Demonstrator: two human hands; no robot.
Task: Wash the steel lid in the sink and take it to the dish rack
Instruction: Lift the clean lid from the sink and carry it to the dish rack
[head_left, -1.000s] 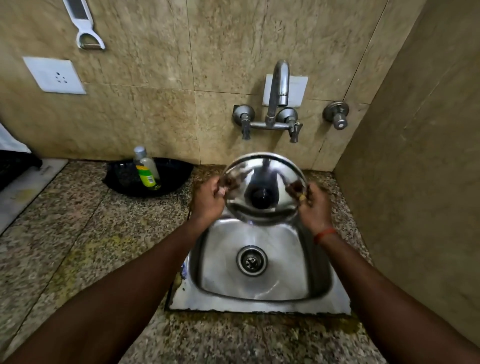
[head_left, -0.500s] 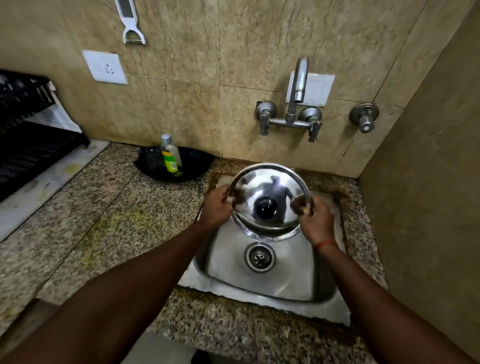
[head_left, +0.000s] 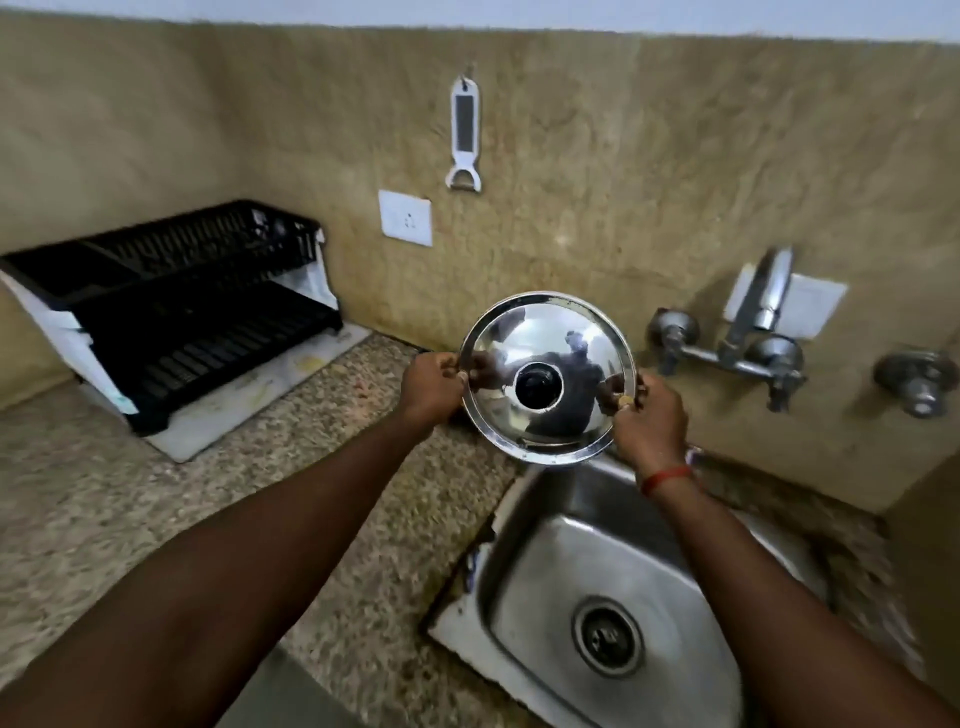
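**You carry the steel lid (head_left: 545, 332) from sink to rack, one hand on each side of its rim.**

The lid hangs in the air over the far-left corner of the sink (head_left: 597, 545), above the counter (head_left: 260, 467), well apart from the dish rack (head_left: 171, 312) at the far left. Your left hand (head_left: 431, 387) pinches the left rim and your right hand (head_left: 649, 421) pinches the right rim, fingers curled over the edge. The lid stands nearly upright, with its domed top and black knob (head_left: 538, 386) facing near, toward you. It is round, so it has no long axis, and its flat plane runs left to right. The washing looks finished, so what remains is the move left. Wet steel probably slips, so grip firmly. Turn the lid edge-on to the rack's slots and lower the bottom rim in first, with the knob clear of the ribs.
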